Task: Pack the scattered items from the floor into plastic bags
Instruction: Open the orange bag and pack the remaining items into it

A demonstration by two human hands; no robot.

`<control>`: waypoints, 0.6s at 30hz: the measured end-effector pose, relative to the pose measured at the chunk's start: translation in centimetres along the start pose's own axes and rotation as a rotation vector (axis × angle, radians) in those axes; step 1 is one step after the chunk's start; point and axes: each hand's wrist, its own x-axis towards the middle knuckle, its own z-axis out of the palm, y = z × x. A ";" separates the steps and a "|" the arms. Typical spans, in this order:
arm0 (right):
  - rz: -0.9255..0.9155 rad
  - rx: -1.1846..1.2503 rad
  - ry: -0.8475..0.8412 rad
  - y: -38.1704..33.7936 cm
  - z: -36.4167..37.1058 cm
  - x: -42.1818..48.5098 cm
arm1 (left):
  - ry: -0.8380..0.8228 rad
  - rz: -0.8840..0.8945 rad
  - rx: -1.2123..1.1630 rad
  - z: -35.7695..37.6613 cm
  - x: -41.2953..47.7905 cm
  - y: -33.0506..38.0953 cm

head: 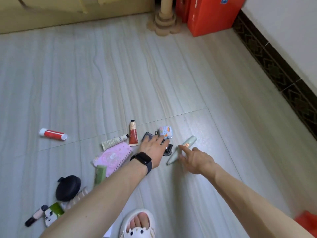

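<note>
Left hand (152, 149) by colourful case (165, 132); right hand (195, 159) at pale tube (190, 140)

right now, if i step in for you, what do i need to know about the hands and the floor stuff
Left grip: open, fingers reaching at the small colourful case, holding nothing.
Right grip: open, forefinger at the pale green pen.
Pink notebook, red tube and black round case lie on the floor.
Nothing visibly bagged; all of it is left.
</note>
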 end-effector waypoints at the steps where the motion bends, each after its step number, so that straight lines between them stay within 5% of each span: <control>1: 0.005 0.041 0.008 0.5 1.1 0.6 | 0.015 0.003 0.004 0.5 0.9 0.4; 9: 0.140 0.263 0.116 2.1 8.0 -4.9 | -0.016 -0.051 -0.037 3.5 -2.2 4.0; 12: 0.103 0.578 0.116 3.4 7.8 -7.7 | -0.141 -0.074 -0.268 3.0 -4.1 4.4; 18: 0.207 1.297 0.396 6.3 5.9 -20.2 | -0.054 0.045 -0.545 -4.4 -6.9 6.6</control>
